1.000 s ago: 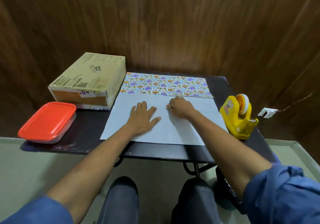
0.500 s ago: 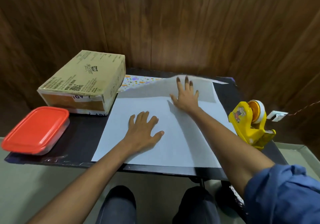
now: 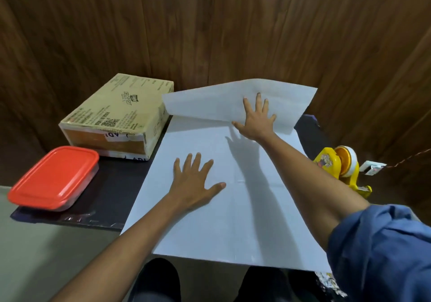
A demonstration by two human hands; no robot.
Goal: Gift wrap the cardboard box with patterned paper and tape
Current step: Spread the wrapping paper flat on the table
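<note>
While the wooden wall (image 3: 210, 26) fills the whole background, a dark table (image 3: 112, 196) stands in front of it and carries everything. On the table lies the wrapping paper (image 3: 233, 220), white side up (its pattern does not show from here), with the far part lifted and bent upward. The cardboard box (image 3: 116, 117) stands at the far left of the table, just beside the left edge of the paper and not on it. Near the box, at the left front corner, rests a container with a red lid (image 3: 54, 177). A yellow tape dispenser (image 3: 339, 168) stands at the right, partly hidden by the right forearm. The left hand (image 3: 194, 180) lies flat on the paper with spread, straight fingers, grasping nothing. The right hand (image 3: 255, 121) presses with straight fingers against the raised part, also grasping nothing.
</note>
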